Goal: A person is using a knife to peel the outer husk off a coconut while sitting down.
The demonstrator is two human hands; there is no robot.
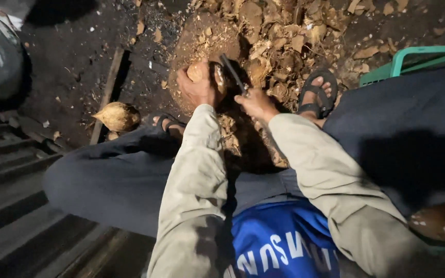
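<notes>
Pale-brown husked coconut (198,72), rounded, rough-surfaced, sits on a wooden chopping block (191,36) between the person's sandalled feet. Left hand (198,88) wraps closed around it. Right hand (256,103) is clenched on a dark blade (233,73) touching it. Husk scraps (284,31) lie beyond.
</notes>
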